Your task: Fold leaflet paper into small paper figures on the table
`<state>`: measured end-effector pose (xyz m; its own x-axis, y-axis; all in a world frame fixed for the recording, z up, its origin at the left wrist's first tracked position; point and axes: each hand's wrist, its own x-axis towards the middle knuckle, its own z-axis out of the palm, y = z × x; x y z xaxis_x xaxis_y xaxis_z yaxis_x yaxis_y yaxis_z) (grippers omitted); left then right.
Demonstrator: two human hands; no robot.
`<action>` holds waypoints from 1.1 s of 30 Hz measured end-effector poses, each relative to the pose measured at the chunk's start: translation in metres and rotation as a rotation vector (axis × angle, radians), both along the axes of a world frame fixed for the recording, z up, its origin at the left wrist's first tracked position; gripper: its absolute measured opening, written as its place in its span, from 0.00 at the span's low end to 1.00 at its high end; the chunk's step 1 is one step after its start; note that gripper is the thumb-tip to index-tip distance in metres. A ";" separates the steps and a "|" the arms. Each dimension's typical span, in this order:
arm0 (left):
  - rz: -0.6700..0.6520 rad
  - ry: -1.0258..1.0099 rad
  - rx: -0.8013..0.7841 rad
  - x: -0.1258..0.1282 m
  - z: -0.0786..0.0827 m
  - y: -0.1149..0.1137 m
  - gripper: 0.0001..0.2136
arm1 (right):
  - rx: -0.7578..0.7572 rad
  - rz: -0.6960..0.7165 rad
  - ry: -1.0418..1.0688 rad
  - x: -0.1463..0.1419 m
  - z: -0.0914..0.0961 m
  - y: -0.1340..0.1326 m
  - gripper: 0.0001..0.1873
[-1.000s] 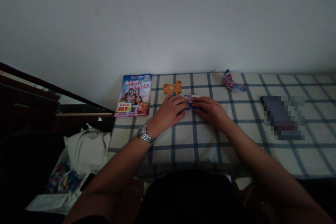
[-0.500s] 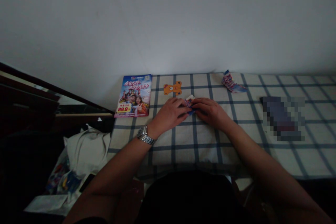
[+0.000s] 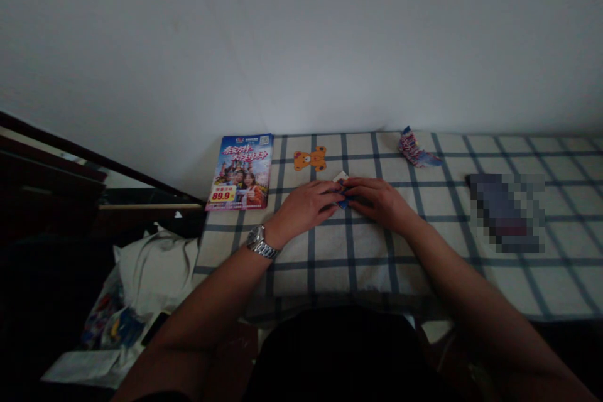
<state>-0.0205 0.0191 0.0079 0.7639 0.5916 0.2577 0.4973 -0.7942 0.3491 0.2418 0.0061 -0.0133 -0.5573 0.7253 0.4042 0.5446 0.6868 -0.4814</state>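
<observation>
A small folded piece of printed paper (image 3: pixel 342 177), blue and white, lies on the checked tablecloth (image 3: pixel 372 270) between my two hands. My left hand (image 3: pixel 308 202), below a metal wristwatch (image 3: pixel 262 242), closes its fingers on the paper's left side. From the right, my right hand (image 3: pixel 377 200) pinches the same paper. Fingers hide most of it, so its full shape does not show. Just behind my left hand is a flat orange bear figure (image 3: pixel 309 158).
A stack of printed flyers (image 3: pixel 240 169) lies at the table's left end. Toward the back right sits a pleated folded paper (image 3: pixel 417 149). Farther right is a blurred-out dark rectangular object (image 3: pixel 504 207). A white bag (image 3: pixel 157 270) stands below on the left; the wall borders the back.
Both hands stay nearly in place on the paper. The fingers have shifted slightly, and less of the paper's printed side shows between them.
</observation>
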 end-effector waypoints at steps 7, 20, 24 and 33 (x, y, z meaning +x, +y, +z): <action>0.022 0.011 0.035 0.002 0.000 0.001 0.12 | -0.009 -0.011 -0.010 -0.001 0.004 -0.001 0.09; 0.019 -0.025 0.060 0.004 -0.006 0.005 0.10 | -0.030 -0.013 0.044 -0.001 0.008 -0.003 0.08; 0.049 -0.013 0.078 0.007 -0.005 0.003 0.10 | 0.013 -0.019 0.023 -0.001 0.009 -0.003 0.07; 0.067 -0.074 0.036 0.007 -0.008 0.001 0.12 | -0.027 -0.086 0.014 -0.003 0.008 -0.004 0.05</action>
<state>-0.0133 0.0199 0.0002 0.7012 0.6298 0.3342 0.5233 -0.7730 0.3587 0.2386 0.0023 -0.0053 -0.4871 0.7808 0.3914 0.5939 0.6247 -0.5071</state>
